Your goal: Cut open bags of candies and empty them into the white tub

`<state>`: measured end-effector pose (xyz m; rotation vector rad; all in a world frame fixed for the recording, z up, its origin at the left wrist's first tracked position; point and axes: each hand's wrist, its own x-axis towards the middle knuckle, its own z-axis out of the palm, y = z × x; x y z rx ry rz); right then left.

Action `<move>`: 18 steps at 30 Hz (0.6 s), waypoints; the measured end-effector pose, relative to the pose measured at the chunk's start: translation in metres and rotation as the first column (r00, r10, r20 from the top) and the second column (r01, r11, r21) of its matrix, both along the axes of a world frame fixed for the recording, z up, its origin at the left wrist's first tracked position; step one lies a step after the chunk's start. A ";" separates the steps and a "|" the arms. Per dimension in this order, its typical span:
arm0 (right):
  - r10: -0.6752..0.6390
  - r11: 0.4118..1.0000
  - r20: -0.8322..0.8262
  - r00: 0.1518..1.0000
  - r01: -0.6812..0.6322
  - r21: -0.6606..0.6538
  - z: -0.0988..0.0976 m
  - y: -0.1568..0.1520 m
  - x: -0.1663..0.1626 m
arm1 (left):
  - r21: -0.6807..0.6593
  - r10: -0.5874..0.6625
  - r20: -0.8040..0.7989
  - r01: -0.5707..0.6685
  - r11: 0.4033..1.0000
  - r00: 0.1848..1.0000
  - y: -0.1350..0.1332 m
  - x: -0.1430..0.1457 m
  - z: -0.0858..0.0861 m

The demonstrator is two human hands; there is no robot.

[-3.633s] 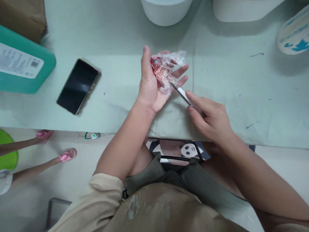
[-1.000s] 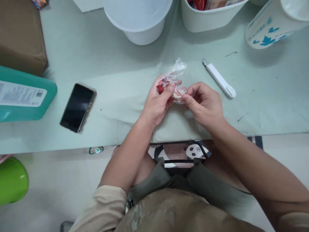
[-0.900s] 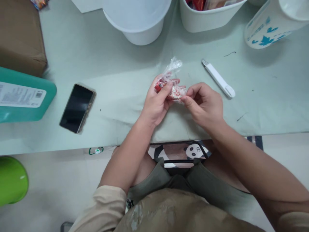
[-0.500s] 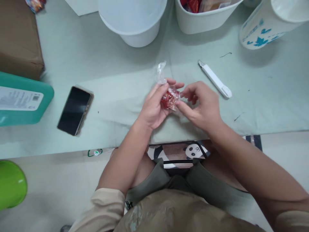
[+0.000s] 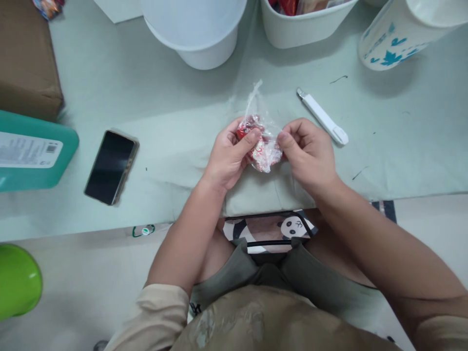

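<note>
Between my hands, just above the near part of the table, is a clear plastic bag [image 5: 268, 151] with red and white printed packets inside. My left hand [image 5: 228, 156] grips its left side, the thumb pressed across the front and the fingers partly hidden behind. On the right, my right hand [image 5: 309, 151] pinches the bag's edge between thumb and curled fingers. A thin twisted end of the plastic sticks up and away from me. Beyond my right hand lies a white utility knife [image 5: 323, 117], touched by neither hand.
A phone [image 5: 111, 167] and a green container [image 5: 36, 151] lie to the left, near a brown box [image 5: 29, 58]. Along the back stand a white bucket [image 5: 208, 56], a white bin [image 5: 307, 29] with red packets and a patterned paper cup [image 5: 391, 44]. A green bin [image 5: 18, 280] is below left.
My right thumb and fingers have closed on the bag's right edge. The bag is now spread wider between my hands, with its twisted end tilted to the right.
</note>
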<state>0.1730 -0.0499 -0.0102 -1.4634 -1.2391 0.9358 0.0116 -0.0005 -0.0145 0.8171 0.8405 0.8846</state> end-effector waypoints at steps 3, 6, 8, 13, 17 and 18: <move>-0.031 0.998 -0.035 0.999 0.032 0.044 -0.007 0.002 0.001 | 0.082 0.096 -0.043 -0.092 0.992 0.994 0.000 0.004 -0.005; -0.103 0.988 0.009 0.995 0.102 0.120 -0.011 0.002 0.002 | 0.148 0.182 -0.072 -0.170 0.974 0.981 0.001 0.007 -0.010; -0.138 0.979 0.050 0.989 0.129 0.156 -0.009 -0.001 0.002 | 0.162 0.232 -0.088 -0.216 0.963 0.969 0.000 0.008 -0.012; 0.014 0.998 0.187 0.982 -0.024 0.055 0.001 -0.006 -0.005 | 0.152 0.317 -0.100 -0.300 0.942 0.943 -0.003 0.009 -0.007; 0.070 0.997 0.149 0.986 -0.072 0.008 0.007 -0.006 -0.012 | 0.117 0.368 -0.089 -0.357 0.927 0.925 -0.006 0.012 0.000; 0.073 0.997 0.130 0.989 -0.077 0.023 0.008 -0.006 -0.012 | 0.095 0.385 -0.081 -0.377 0.921 0.919 -0.007 0.013 0.001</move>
